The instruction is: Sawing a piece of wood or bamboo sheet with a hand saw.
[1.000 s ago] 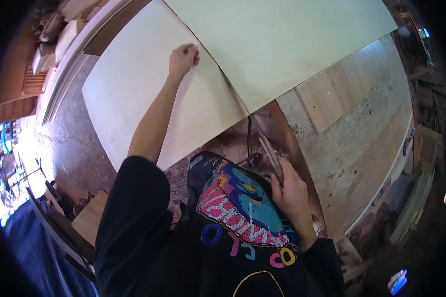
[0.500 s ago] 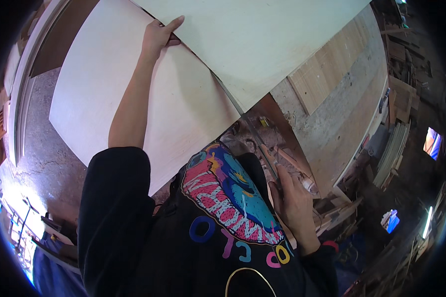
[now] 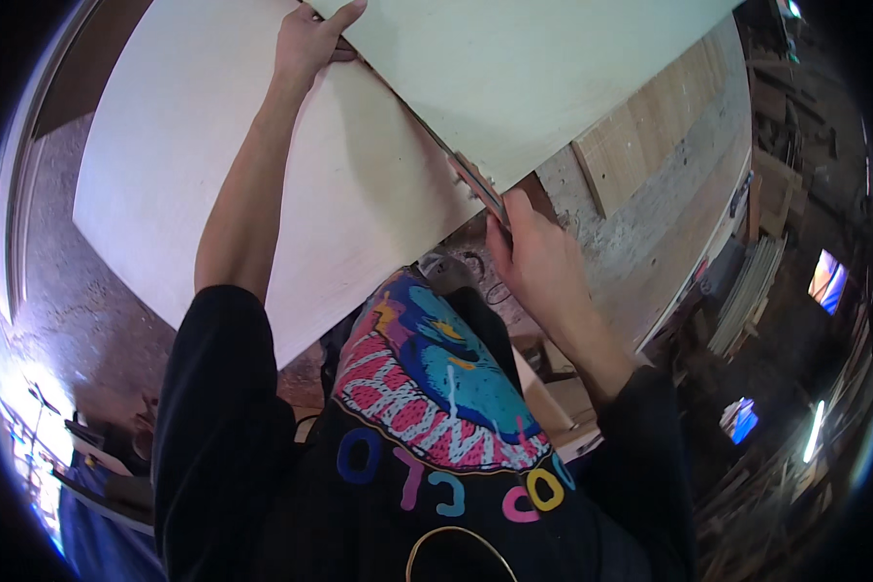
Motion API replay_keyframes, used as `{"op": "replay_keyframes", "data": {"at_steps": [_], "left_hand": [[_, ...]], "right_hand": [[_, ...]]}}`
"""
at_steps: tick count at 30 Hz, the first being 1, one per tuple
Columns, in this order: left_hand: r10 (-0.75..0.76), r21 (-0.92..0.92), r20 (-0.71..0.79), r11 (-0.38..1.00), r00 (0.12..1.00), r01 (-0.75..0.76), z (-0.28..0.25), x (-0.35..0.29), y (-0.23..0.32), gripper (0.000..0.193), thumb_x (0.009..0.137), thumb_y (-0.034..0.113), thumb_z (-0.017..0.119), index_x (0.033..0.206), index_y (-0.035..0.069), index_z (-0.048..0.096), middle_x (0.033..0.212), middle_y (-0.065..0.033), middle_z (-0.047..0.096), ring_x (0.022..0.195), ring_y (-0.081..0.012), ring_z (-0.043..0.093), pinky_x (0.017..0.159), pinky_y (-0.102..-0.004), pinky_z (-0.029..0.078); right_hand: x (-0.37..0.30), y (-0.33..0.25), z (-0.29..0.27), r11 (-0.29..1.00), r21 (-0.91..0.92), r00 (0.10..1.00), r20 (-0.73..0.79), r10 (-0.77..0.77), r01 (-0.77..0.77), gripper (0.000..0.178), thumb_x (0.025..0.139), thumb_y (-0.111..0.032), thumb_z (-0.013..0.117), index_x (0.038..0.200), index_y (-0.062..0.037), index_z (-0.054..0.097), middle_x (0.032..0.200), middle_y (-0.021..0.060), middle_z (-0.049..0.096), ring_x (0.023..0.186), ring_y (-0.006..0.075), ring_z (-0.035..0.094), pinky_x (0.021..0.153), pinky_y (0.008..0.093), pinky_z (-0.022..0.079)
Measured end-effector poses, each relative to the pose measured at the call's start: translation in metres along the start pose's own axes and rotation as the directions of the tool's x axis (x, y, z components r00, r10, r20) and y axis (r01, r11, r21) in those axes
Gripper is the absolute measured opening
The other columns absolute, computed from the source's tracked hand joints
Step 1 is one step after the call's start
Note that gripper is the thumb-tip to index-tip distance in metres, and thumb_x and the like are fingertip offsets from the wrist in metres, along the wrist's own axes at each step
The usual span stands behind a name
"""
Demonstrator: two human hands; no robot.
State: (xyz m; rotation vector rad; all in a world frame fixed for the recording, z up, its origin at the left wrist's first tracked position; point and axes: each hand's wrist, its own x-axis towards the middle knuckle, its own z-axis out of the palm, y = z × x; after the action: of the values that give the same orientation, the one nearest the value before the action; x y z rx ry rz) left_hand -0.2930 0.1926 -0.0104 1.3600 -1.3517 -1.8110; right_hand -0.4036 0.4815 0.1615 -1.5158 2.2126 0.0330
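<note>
Two large pale plywood sheets fill the upper view: a left sheet [image 3: 175, 136] and a right sheet [image 3: 524, 68], with a dark slanting gap between them. At the gap's far end my left hand [image 3: 308, 44] grips the right sheet's edge, thumb on top, fingers partly hidden beneath. My right hand [image 3: 545, 257] is closed round what looks like a handsaw [image 3: 478, 184], a slim tool with a wooden-looking part and small metal knobs. It lies along the gap near the sheets' close corner. Its far end disappears between the sheets.
A wooden board [image 3: 640, 126] lies right of the sheets on a worn grey surface [image 3: 640, 238]. Stacked strips [image 3: 747, 291] and scrap wood crowd the far right. Concrete floor [image 3: 97, 262] shows at left, with bright light below it.
My right hand has moved forward and up, pushing the saw along the gap toward the sheets. My left hand keeps its grip. The view has shifted slightly.
</note>
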Motion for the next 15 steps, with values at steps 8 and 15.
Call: {"op": "replay_keyframes", "data": {"at_steps": [8,15], "left_hand": [[0.108,-0.094,-0.101,0.989,0.989,-0.117,-0.009,-0.003,-0.010,0.043,0.086,0.028,0.075,0.099,-0.011,0.063,0.074,-0.0180,0.068,0.057,-0.0228,0.068,0.048,-0.0338,0.058],[0.035,-0.008,-0.078,0.999,0.996,-0.035,-0.003,0.005,-0.004,0.042,0.086,0.028,0.076,0.096,-0.011,0.063,0.070,-0.0161,0.067,0.054,-0.0219,0.067,0.048,-0.0330,0.057]], "right_hand": [[-0.115,0.019,-0.044,0.990,0.027,0.990,0.031,0.141,-0.142,0.029,0.093,-0.013,0.065,0.120,-0.0084,0.056,0.083,0.0252,0.065,0.079,0.0450,0.066,0.061,0.0479,0.052],[-0.123,0.012,-0.057,0.982,-0.054,0.977,0.106,0.187,-0.182,0.037,0.091,-0.015,0.066,0.123,-0.0041,0.054,0.095,0.0216,0.068,0.076,0.0410,0.068,0.061,0.0482,0.054]]}}
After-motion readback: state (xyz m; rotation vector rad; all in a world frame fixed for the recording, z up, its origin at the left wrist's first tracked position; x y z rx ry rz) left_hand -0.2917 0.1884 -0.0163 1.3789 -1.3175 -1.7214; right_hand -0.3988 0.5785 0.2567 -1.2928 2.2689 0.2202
